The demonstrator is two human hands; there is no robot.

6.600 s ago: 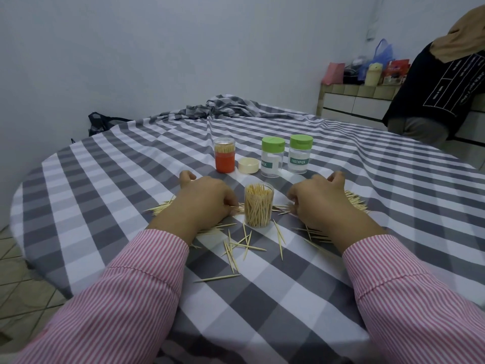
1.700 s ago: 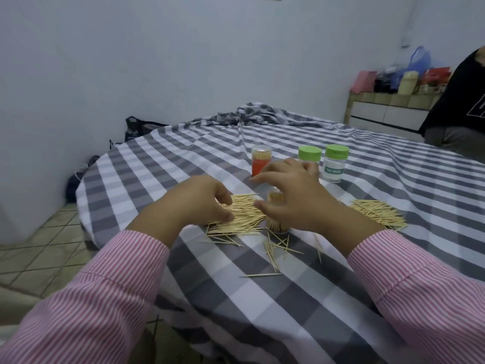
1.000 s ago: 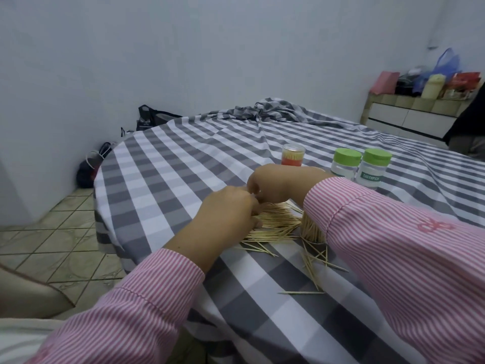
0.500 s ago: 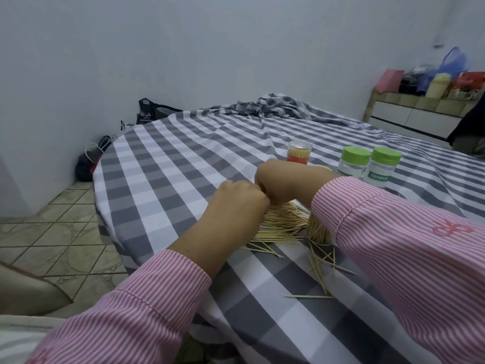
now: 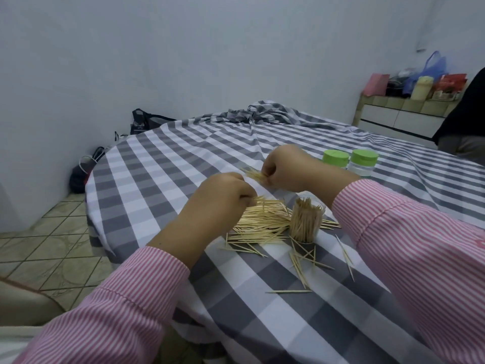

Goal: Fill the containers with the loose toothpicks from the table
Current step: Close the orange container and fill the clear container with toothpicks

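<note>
Right hand [image 5: 284, 168] is raised above the table w/ fingers curled, pinching a small bundle of toothpicks [image 5: 253, 175] that sticks out to the left of the fist. Left hand [image 5: 219, 197] hovers just below & nearer the camera, fingers also curled, gripping a few picks [image 5: 258, 199] at its fingertips; their tips fan out to the right over the main pile.

The loose pile [image 5: 258, 223] lies on the grey-and-white checked tablecloth [image 5: 147, 185], right beside and touching the clear container [image 5: 306, 222], which stands upright, lid off, already packed w/ upright toothpicks. More stray picks [image 5: 301, 264] are scattered in front of the container, toward the camera.

Behind the right forearm stand 2 white jars w/ green lids [image 5: 350, 160], side by side, closed. Their labels are mostly hidden by the arm; no writing can be read. No brand visible anywhere.

Both sleeves are pink-and-white striped. Far right: a low cabinet [image 5: 399, 114] w/ bags and packets on top, text too small to read. A dark bag [image 5: 141, 122] sits by the wall, left.
</note>
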